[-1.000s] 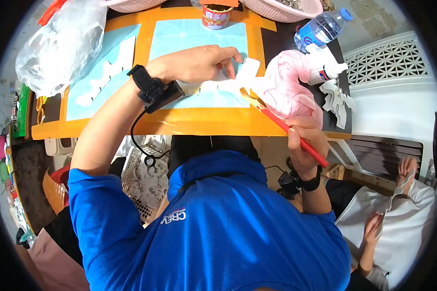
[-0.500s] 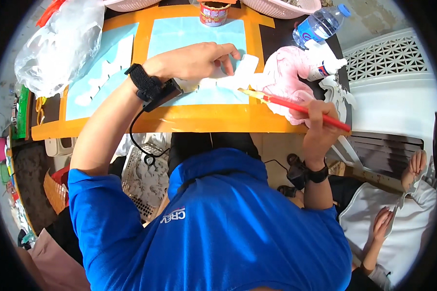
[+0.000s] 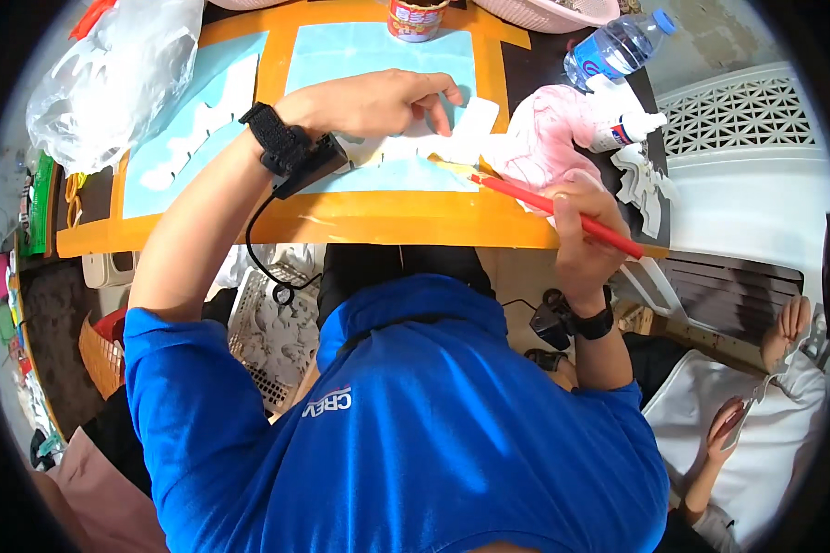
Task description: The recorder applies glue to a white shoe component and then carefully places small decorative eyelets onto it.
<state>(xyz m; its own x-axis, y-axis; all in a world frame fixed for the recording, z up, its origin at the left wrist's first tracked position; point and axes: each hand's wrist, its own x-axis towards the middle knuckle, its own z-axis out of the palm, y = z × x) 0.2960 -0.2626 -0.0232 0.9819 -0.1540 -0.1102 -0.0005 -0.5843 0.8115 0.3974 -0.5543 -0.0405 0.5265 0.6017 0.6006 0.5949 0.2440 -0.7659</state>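
Note:
A white cut-out piece [image 3: 475, 118] with a wavy edge lies on the light blue sheet [image 3: 341, 55]. Over it rests my left hand [image 3: 378, 103], index finger stretched out and the other fingers bent down towards the piece; nothing shows gripped in it. My right hand [image 3: 588, 235] is closed round a red-handled brush [image 3: 563, 205] with a flat yellowish end. That end touches or hovers just over the lower edge of the white piece; I cannot tell which. Beside it lies a crumpled pink cloth [image 3: 544, 138]. Another white wavy piece [image 3: 203, 129] lies on the blue sheet at left.
A white squeeze bottle [image 3: 627, 131], a water bottle [image 3: 618, 51] and white cut-outs [image 3: 641, 189] lie at right. A red tub [image 3: 417, 20] and pink baskets [image 3: 549, 14] stand behind; a clear plastic bag [image 3: 120, 83] sits left. Another person [image 3: 756, 424] holds a white piece at lower right.
My right hand and the brush have moved left, bringing the yellowish end further along the white piece's lower edge. My left hand keeps nearly the same place; the whole view has shifted slightly.

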